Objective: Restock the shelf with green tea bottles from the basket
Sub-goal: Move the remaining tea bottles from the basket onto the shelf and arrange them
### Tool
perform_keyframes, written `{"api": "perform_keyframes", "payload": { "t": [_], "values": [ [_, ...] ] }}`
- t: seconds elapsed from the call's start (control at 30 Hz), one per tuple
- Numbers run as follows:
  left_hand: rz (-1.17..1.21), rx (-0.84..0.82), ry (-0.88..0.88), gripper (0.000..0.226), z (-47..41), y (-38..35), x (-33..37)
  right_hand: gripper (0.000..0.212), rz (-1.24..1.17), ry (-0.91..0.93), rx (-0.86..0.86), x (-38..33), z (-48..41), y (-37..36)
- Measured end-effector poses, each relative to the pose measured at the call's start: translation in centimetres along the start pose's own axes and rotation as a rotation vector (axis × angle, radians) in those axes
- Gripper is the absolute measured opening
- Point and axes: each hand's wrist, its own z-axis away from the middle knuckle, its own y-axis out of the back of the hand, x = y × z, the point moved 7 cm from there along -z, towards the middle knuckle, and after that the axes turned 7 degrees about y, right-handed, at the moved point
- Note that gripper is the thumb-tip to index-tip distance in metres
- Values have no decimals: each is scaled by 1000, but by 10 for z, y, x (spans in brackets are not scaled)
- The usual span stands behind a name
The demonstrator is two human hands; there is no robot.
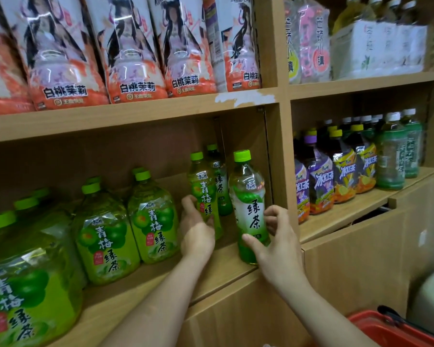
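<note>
— Green-capped and upright, the green tea bottle [249,206] stands at the front right corner of the wooden shelf [226,261], just beside the upright divider. Is your right hand [276,236] on it?

— Yes: your thumb lies across the lower label and your fingers curl round the right side, so that hand is closed on the bottle. Your left hand [197,230] is around the base of the plum green tea bottle [206,196] just to the left — fingers behind it, palm toward you. It touches the bottle, though I cannot tell how firmly it grips.

— What else is on that shelf?

— Another small bottle [219,179] stands behind the plum one, partly hidden. Further left you have rows of large plum green tea bottles [153,216] with green caps.

— And the basket?

— Only a red rim of the basket [396,331] shows at the lower right, below your right forearm. Its contents are out of sight. Dark iced tea bottles [341,171] fill the next compartment to the right, and peach-labelled packs [133,46] sit on the shelf above.
</note>
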Motion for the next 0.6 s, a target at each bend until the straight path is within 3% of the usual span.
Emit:
{"api": "perform_keyframes", "payload": {
  "t": [0.2, 0.47, 0.6],
  "values": [
    [-108, 21, 6, 44, -32, -26, 2, 50, 73, -50, 4, 16, -19, -15],
    [48, 59, -1, 40, -65, -46, -6, 32, 186, -29, 11, 24, -28, -31],
    [68, -62, 87, 45, -72, -55, -11, 30, 190, -32, 6, 22, -27, -31]
  ]
}}
